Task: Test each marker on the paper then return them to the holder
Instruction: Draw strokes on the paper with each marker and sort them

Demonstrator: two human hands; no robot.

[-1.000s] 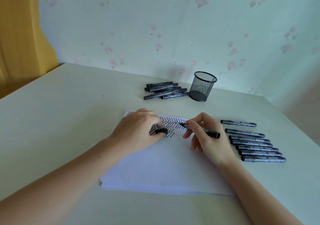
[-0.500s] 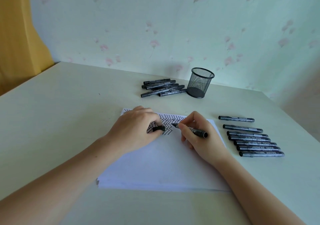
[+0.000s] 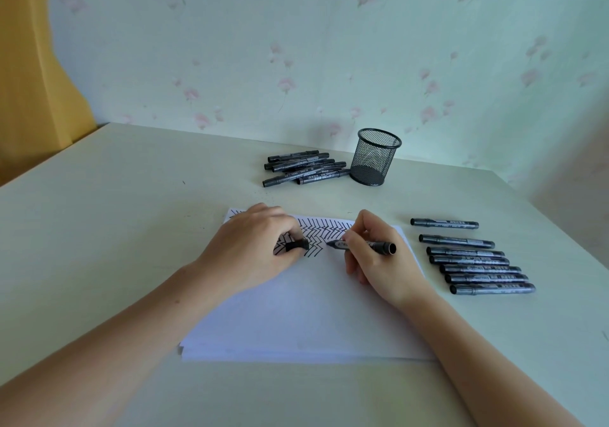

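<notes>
A stack of white paper [image 3: 306, 311] lies in front of me, with rows of black zigzag strokes [image 3: 324, 232] along its far edge. My right hand [image 3: 375, 262] grips an uncapped black marker [image 3: 365, 246], its tip on the paper just right of the strokes. My left hand [image 3: 253, 245] rests on the paper and pinches the black cap [image 3: 296, 245]. The black mesh holder [image 3: 374, 156] stands upright and empty at the back. A pile of several markers [image 3: 304, 168] lies to its left. Several more markers [image 3: 474, 262] lie in a row right of the paper.
The pale table [image 3: 115, 229] ends against a floral wall [image 3: 329, 47] at the back. A yellow curtain [image 3: 29, 80] hangs at the far left. The table's right edge runs close behind the marker row.
The marker's tip has slid left along the paper toward the strokes and my left hand. The left hand keeps its place with the cap.
</notes>
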